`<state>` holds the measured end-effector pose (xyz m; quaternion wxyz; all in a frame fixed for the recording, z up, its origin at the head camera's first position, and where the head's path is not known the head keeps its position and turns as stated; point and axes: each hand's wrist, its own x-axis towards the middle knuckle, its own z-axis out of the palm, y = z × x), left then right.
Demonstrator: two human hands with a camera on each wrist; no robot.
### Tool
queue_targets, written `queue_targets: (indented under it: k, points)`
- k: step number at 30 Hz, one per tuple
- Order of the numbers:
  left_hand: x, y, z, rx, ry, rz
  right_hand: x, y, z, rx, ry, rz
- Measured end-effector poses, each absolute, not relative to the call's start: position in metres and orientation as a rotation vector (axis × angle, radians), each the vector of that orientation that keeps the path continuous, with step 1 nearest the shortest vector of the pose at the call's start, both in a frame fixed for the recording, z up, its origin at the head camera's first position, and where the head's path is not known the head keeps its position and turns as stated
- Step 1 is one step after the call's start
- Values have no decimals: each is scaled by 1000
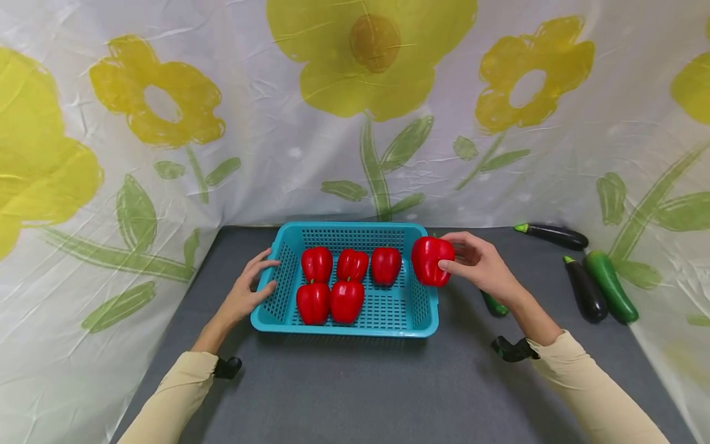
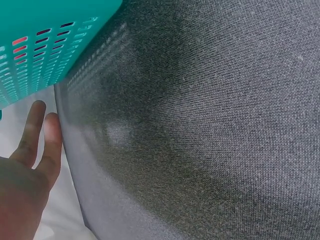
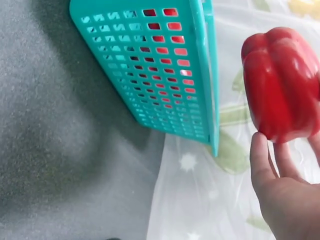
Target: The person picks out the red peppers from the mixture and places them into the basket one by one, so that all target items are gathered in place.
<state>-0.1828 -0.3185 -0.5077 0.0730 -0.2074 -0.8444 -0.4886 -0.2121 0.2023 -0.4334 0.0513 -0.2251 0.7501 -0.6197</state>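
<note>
My right hand grips a red bell pepper between thumb and fingers, over the right rim of a turquoise perforated basket. In the right wrist view the same bell pepper is raised higher than the basket's side wall. Several more red bell peppers stand inside the basket, toward its left and middle. At the left rim is my left hand, its fingers spread and holding nothing. Whether its fingertips touch the rim I cannot tell. The left wrist view shows two of its fingers beside the basket.
On the right of the dark grey table lie two eggplants, one at the back and one nearer. A long green vegetable lies beside the nearer one. Another green vegetable is partly hidden under my right hand. A flowered curtain hangs behind.
</note>
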Motion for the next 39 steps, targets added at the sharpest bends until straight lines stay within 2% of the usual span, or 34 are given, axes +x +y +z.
queue_targets:
  k: [22,39]
  points:
    - [-183,-318,-507,-592,-2560,-1473,-206,164,-435,-794,2231,-1786]
    - [-182,-318,-509,-603,-2541,-1491,-198,140,-446,-757,2278,-1647]
